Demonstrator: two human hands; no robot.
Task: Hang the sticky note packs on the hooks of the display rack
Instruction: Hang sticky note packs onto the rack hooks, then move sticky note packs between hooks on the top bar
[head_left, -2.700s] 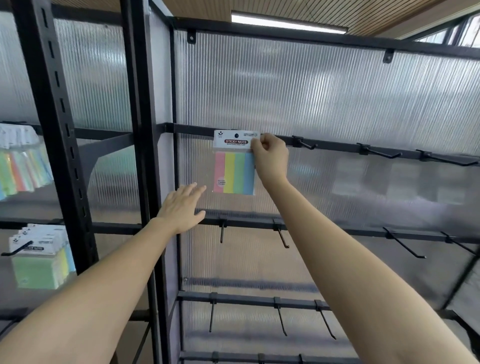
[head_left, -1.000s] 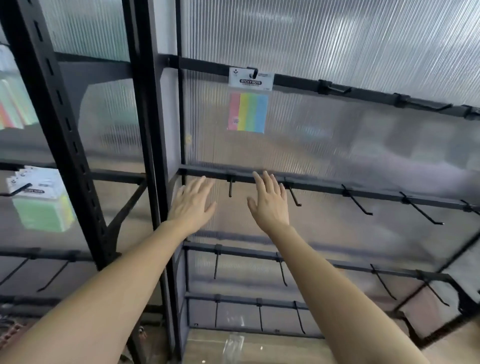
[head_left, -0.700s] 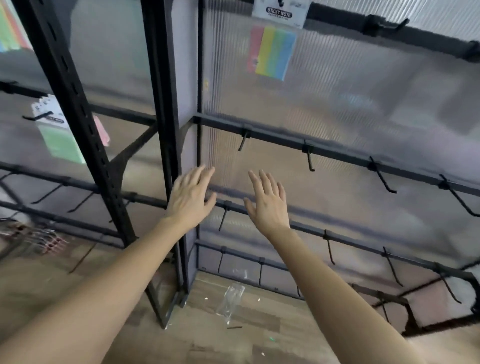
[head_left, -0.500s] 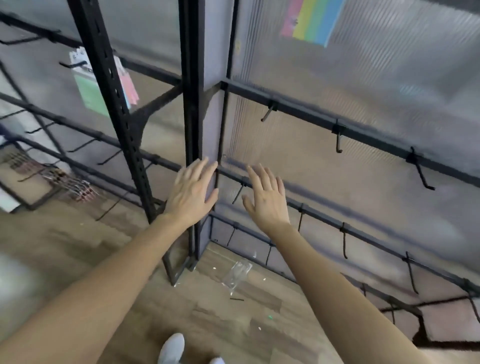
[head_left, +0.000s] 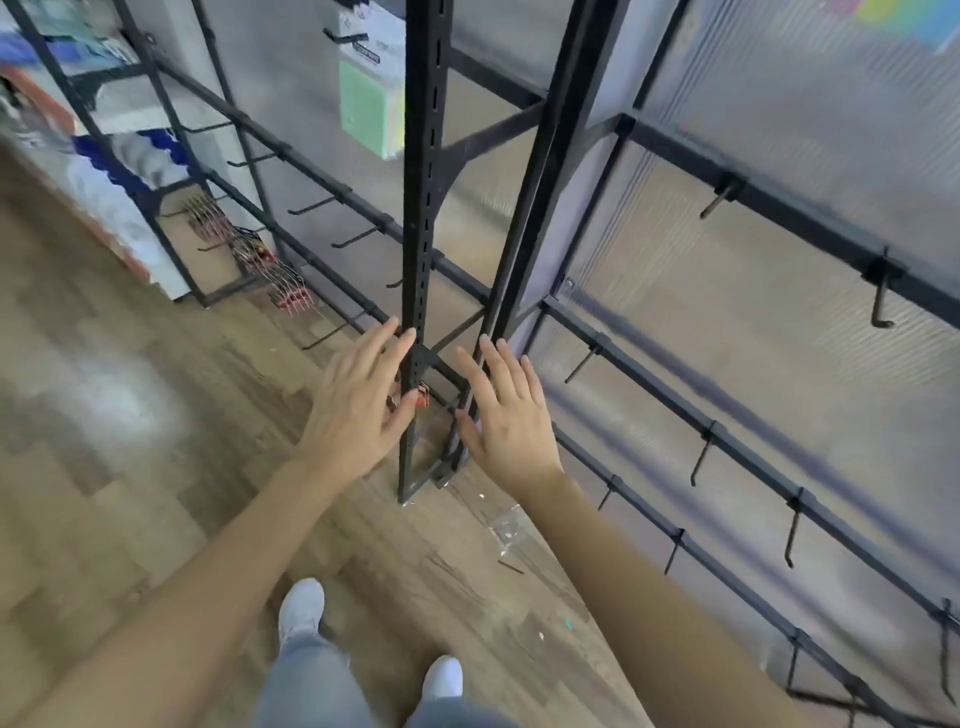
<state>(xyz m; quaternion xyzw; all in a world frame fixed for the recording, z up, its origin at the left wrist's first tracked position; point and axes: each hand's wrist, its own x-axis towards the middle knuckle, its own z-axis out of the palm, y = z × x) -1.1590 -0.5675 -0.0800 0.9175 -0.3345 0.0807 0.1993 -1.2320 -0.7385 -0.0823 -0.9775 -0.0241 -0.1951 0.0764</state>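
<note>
The left hand and right hand are spread and hold nothing. A green sticky note pack hangs on the rack, blurry. It is probably light and bendy; pinch its white card top.

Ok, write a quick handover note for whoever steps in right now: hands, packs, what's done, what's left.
Left hand: open, empty. Right hand: open, empty. Both hover before the black metal rack uprights.
Packs: a green sticky note pack hangs on a left-bay hook; a striped multicolour pack shows blurred at the top right edge.
Done: at least the green one is hung.
Left: the right bay's black wire hooks in view are bare; no loose pack visible.
</note>
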